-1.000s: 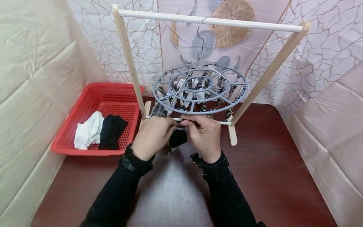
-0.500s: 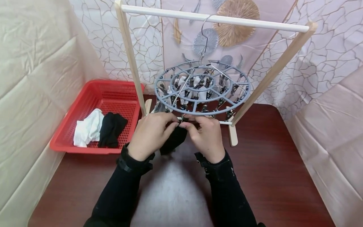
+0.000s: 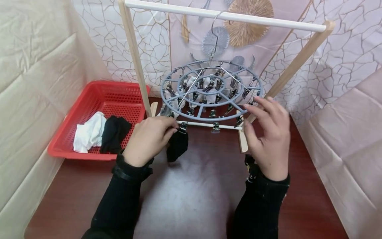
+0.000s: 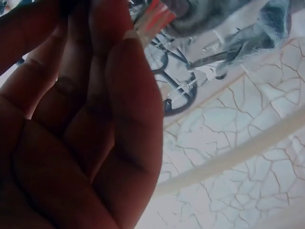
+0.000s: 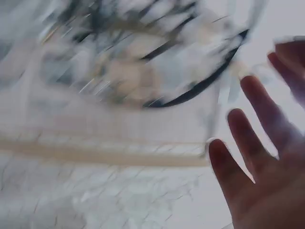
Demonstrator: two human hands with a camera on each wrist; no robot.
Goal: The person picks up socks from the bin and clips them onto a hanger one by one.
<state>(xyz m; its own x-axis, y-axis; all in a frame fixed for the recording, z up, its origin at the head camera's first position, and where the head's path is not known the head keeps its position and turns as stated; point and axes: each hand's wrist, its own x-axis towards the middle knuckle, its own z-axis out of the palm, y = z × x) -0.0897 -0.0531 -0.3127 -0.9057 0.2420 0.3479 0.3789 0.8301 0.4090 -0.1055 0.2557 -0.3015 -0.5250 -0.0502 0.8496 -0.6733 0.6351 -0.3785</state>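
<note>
A black sock (image 3: 177, 146) hangs from a metal clip (image 3: 183, 126) at the front left of a round grey clip hanger (image 3: 200, 114). My left hand (image 3: 150, 137) pinches the sock's upper left corner between thumb and index finger, right beside the clip. In the left wrist view the curled fingers (image 4: 136, 100) hide most of what they hold. My right hand (image 3: 268, 136) is held up at the hanger's front right edge, fingers spread and holding nothing. The right wrist view is blurred but shows those fingers (image 5: 255, 138) apart. Several grey and white pieces hang from clips further back.
At the left stands a red plastic basket (image 3: 64, 151) with a white cloth item (image 3: 89, 132) and a black one (image 3: 115, 132) in it. A wooden rack with a white top bar (image 3: 191, 11) carries the hanger. Its right post (image 3: 292, 71) rises behind my right hand.
My right hand has let go near the clip and moved right, its fingers opening out. My left hand has shifted slightly left, still at the sock, which now hangs in plain sight below its clip.
</note>
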